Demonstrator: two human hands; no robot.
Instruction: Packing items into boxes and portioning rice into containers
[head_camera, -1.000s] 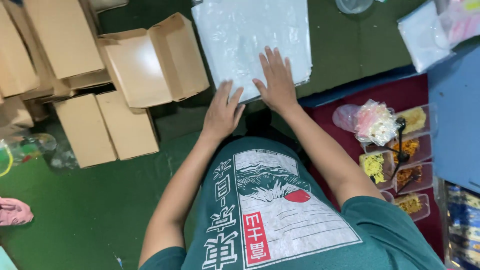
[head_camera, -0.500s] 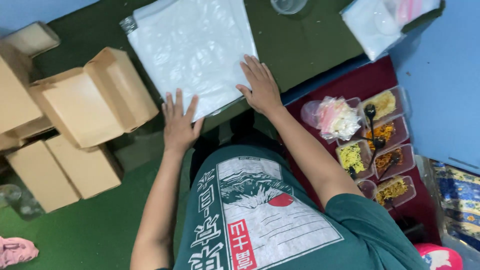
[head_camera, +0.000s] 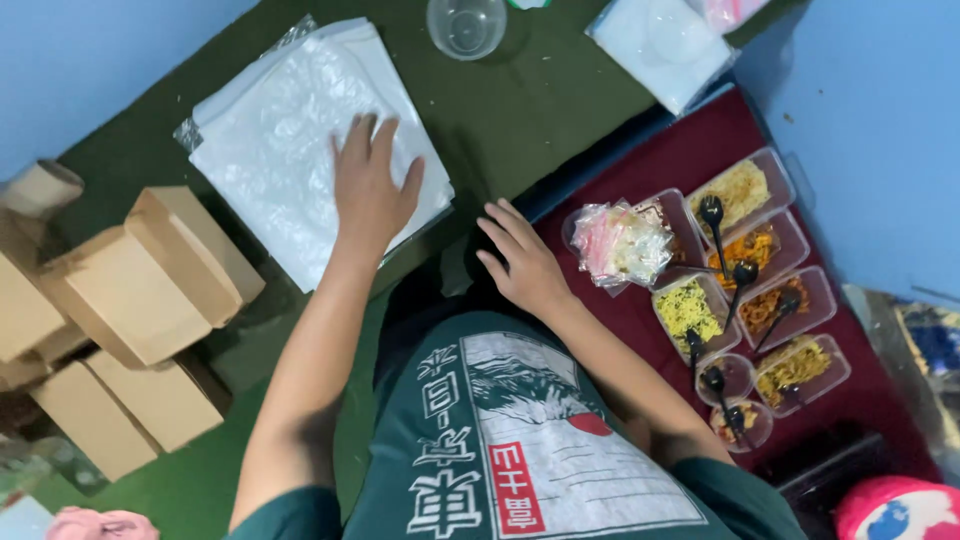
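left hand (head_camera: 370, 190) flat on white sheets (head_camera: 290, 140), green floor (head_camera: 520, 110)

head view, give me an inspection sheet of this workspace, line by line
surface: green mat, with a dark red cloth at its right.
job's things: stack of white sheets in clear plastic.
clutter: brown cardboard boxes; clear plastic cup; trays of yellow and orange food with black spoons; small bag of pink and white pieces.
hands: left hand flat on the sheets, open; right hand open, off the sheets, near the mat's edge.
cables: nothing seen.
surroundings: blue floor; pink cloth.
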